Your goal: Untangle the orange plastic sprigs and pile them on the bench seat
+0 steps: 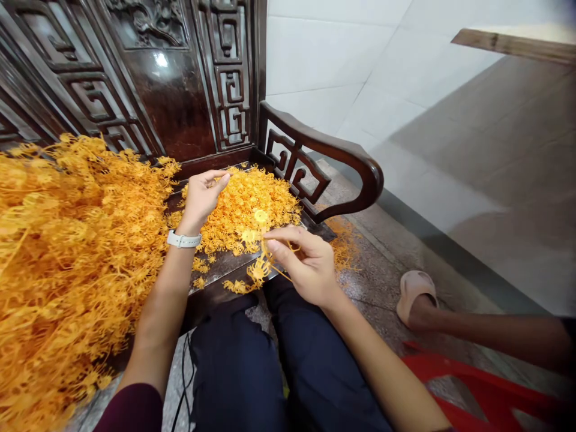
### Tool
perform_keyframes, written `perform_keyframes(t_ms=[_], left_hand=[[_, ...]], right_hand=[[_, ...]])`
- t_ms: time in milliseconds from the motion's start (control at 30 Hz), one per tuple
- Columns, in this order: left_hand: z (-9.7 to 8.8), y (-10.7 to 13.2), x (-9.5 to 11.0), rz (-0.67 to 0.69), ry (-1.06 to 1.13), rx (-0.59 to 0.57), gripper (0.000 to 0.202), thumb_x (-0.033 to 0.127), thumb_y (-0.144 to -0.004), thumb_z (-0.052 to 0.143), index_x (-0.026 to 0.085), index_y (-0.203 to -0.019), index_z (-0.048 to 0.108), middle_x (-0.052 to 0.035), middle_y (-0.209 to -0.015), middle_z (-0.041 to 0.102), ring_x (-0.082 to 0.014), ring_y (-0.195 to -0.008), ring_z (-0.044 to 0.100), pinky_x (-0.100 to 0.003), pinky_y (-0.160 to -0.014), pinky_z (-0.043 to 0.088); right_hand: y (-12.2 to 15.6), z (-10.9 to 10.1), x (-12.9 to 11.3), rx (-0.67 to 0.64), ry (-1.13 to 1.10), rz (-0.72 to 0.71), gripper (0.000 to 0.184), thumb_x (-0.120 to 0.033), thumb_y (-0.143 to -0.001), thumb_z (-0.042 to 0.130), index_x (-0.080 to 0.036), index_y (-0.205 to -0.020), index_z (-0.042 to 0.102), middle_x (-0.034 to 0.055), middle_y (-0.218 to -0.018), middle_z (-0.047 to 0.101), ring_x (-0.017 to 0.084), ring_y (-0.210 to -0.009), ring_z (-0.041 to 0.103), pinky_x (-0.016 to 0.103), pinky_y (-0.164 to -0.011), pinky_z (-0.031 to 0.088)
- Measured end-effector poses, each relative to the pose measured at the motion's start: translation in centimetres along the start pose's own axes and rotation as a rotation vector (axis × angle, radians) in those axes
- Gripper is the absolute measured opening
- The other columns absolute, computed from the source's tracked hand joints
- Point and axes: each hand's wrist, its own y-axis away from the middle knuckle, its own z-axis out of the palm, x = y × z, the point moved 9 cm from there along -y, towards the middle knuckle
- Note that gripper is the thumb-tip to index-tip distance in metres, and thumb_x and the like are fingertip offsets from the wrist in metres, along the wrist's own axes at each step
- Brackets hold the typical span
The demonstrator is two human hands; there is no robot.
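Observation:
My right hand (310,267) pinches a yellow-orange plastic flower sprig (259,269) between thumb and fingers. Several flower heads hang from it, and a thin stem runs beneath the palm. Over the smaller heap of loose plastic flower heads (252,195), my left hand (204,193) is closed, thumb tip against the fingertips; anything between them is too small to make out. That heap lies on the dark wooden bench seat (225,270). A far bigger pile of plastic flower sprigs (81,252), stems attached, fills the left side beside my left forearm.
A curved bench armrest (333,150) rises at the right, and a carved backrest (173,90) stands behind. Orange scraps (344,243) litter the floor. Another person's foot in a beige slipper (416,291) and a red plastic stool (477,384) are at the right.

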Motion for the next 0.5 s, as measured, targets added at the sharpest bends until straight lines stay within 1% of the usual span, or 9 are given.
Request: perform_keyframes(t_ms=[67, 133, 233, 300, 433, 500], left_hand=[[-0.27, -0.24, -0.61, 0.022, -0.090, -0.001, 0.036, 0.053, -0.090, 0.076, 0.020, -0.102, 0.083, -0.0029, -0.077, 0.072, -0.0140, -0.064, 0.053, -0.029, -0.061, 0.043], [-0.44, -0.39, -0.84, 0.055, -0.228, -0.005, 0.042, 0.056, -0.093, 0.071, 0.018, -0.110, 0.082, -0.0065, -0.090, 0.077, -0.0167, -0.071, 0.058, -0.032, -0.070, 0.047], [-0.60, -0.45, -1.06, 0.078, -0.437, -0.009, 0.056, 0.060, -0.096, 0.065, 0.016, -0.129, 0.077, -0.0109, -0.102, 0.078, -0.0216, -0.082, 0.063, -0.036, -0.080, 0.050], [-0.82, -0.41, -1.22, 0.073, -0.506, 0.001, 0.061, 0.061, -0.098, 0.062, 0.015, -0.137, 0.072, -0.0133, -0.107, 0.076, -0.0241, -0.088, 0.065, -0.038, -0.087, 0.052], [-1.01, -0.41, -1.33, 0.075, -0.545, -0.015, 0.058, 0.058, -0.100, 0.058, 0.016, -0.139, 0.070, -0.0174, -0.124, 0.070, -0.0219, -0.087, 0.066, -0.040, -0.093, 0.054], [-1.13, -0.48, -1.11, 0.082, -0.540, -0.020, 0.052, 0.055, -0.101, 0.058, 0.016, -0.132, 0.073, -0.0177, -0.130, 0.069, -0.0223, -0.092, 0.067, -0.041, -0.095, 0.055]], right_hand=[[0.01, 0.00, 0.06, 0.001, -0.002, 0.010, 0.012, -0.022, -0.098, 0.073, -0.025, -0.106, 0.081, 0.0010, -0.092, 0.081, 0.014, -0.080, 0.072, 0.032, -0.076, 0.057], [0.00, -0.02, 0.12, 0.005, 0.002, 0.016, 0.011, -0.024, -0.098, 0.073, -0.025, -0.105, 0.081, 0.0012, -0.090, 0.080, 0.015, -0.080, 0.072, 0.033, -0.077, 0.057], [-0.01, 0.00, 0.31, 0.006, 0.016, 0.029, 0.012, -0.026, -0.098, 0.072, -0.025, -0.105, 0.082, 0.0016, -0.090, 0.080, 0.015, -0.079, 0.072, 0.034, -0.076, 0.057], [0.01, -0.05, 0.41, 0.011, 0.021, 0.032, 0.012, -0.027, -0.098, 0.072, -0.025, -0.105, 0.082, 0.0015, -0.090, 0.080, 0.015, -0.078, 0.071, 0.033, -0.074, 0.057], [0.04, -0.13, 0.43, 0.016, 0.016, 0.028, 0.012, -0.026, -0.098, 0.073, -0.026, -0.106, 0.081, 0.0008, -0.090, 0.079, 0.014, -0.077, 0.070, 0.031, -0.072, 0.056], [0.03, -0.13, 0.45, 0.013, 0.012, 0.034, 0.012, -0.025, -0.098, 0.073, -0.026, -0.106, 0.081, 0.0012, -0.093, 0.080, 0.014, -0.078, 0.071, 0.031, -0.073, 0.057]])
